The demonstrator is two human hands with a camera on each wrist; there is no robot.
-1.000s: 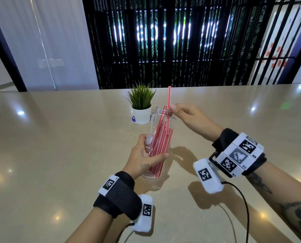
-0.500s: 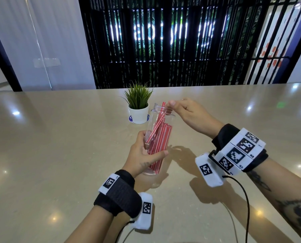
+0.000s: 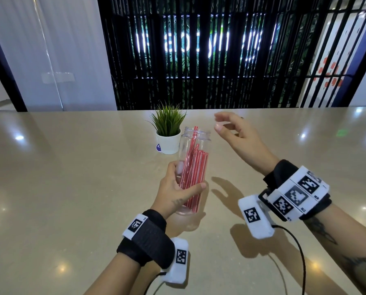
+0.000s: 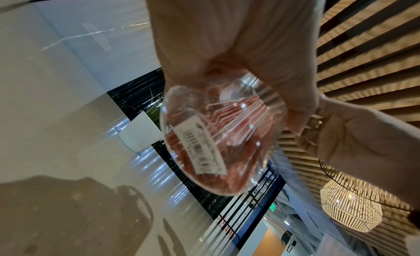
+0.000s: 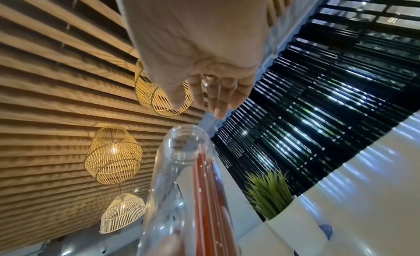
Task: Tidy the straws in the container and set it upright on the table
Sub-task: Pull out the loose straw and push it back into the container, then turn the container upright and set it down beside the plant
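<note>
A clear plastic jar (image 3: 196, 143) holds several red striped straws (image 3: 191, 177); one straw tip reaches the mouth. My left hand (image 3: 177, 186) grips the jar around its lower half and holds it slightly tilted above the table (image 3: 71, 188). In the left wrist view the jar's base (image 4: 263, 159) with a barcode label faces the camera, the left hand (image 4: 250, 71) wrapped round it. My right hand (image 3: 231, 130) hovers just right of the jar mouth, fingers loose and holding nothing. From the right wrist, the right hand (image 5: 213, 94) hangs above the jar mouth (image 5: 188, 145).
A small green plant in a white pot (image 3: 168, 141) stands just behind the jar. A black slatted screen runs along the table's far edge. A cable trails from my right wrist over the near table.
My right hand pushed the raised straw down into the jar, let go of it and drew away up and right. The left hand has kept its grip on the jar.
</note>
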